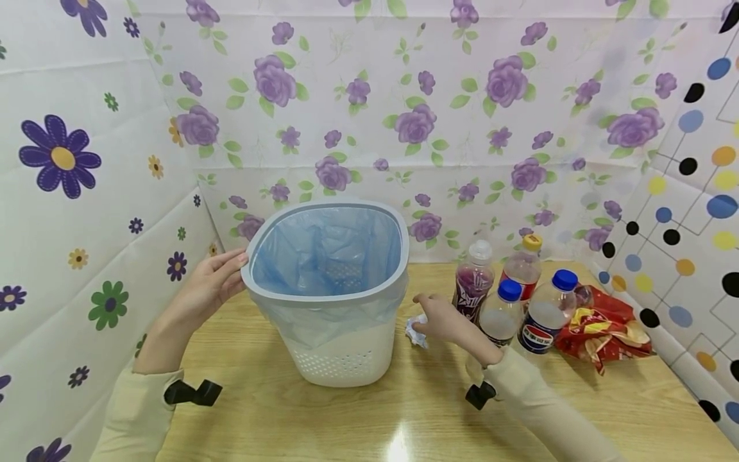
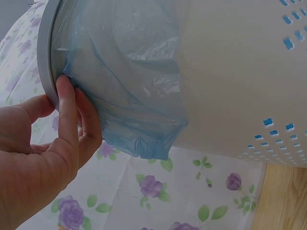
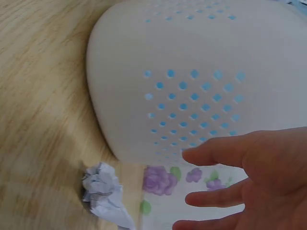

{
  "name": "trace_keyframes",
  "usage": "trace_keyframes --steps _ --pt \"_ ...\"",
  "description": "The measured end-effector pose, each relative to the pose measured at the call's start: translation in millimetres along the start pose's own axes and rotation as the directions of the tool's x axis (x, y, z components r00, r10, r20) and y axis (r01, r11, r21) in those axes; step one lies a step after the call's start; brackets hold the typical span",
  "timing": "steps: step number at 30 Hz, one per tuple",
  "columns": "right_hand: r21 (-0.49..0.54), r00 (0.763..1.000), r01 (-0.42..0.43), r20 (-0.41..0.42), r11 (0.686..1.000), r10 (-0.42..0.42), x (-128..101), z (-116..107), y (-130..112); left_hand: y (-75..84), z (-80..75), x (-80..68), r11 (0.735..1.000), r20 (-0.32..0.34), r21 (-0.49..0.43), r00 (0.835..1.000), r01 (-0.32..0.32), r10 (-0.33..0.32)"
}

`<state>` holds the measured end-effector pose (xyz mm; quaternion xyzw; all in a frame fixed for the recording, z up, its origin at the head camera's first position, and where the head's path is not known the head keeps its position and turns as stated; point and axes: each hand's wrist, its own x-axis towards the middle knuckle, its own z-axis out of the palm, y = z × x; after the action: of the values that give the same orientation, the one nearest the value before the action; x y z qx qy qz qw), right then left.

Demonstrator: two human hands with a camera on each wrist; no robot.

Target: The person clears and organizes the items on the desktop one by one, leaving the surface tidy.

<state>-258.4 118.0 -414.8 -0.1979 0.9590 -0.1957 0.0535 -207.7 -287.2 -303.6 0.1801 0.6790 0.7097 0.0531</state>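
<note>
We see the bin (image 1: 335, 301) standing on the table (image 1: 346, 417), left of centre, with a bag (image 1: 323, 253) inside it and folded over its rim. Our left hand (image 1: 210, 285) rests against the bin's left rim. Just right of the bin's base lies a paper wad (image 1: 416, 332), under our right hand (image 1: 441, 319). Further right stand four bottles (image 1: 502, 298) in a cluster, and a wrapper (image 1: 603, 324) lies right of them. Walls close in behind and at both sides.

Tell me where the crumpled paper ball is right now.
In the head view the crumpled paper ball lies on the wooden table, right of the white bin, under the right hand's fingertips, left of the bottles.
</note>
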Motion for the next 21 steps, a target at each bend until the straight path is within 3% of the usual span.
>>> trace_keyframes --steps 10,21 --pt "0.042 0.996 -0.036 0.083 0.998 0.032 4 22 3 0.5 -0.2 0.4 1.000 0.004 -0.009 1.000 0.000 0.000" --pt "-0.087 0.983 -0.031 0.179 0.996 0.046 3 35 7 -0.2 -0.7 0.4 1.000 0.019 -0.010 1.000 -0.019 0.019"
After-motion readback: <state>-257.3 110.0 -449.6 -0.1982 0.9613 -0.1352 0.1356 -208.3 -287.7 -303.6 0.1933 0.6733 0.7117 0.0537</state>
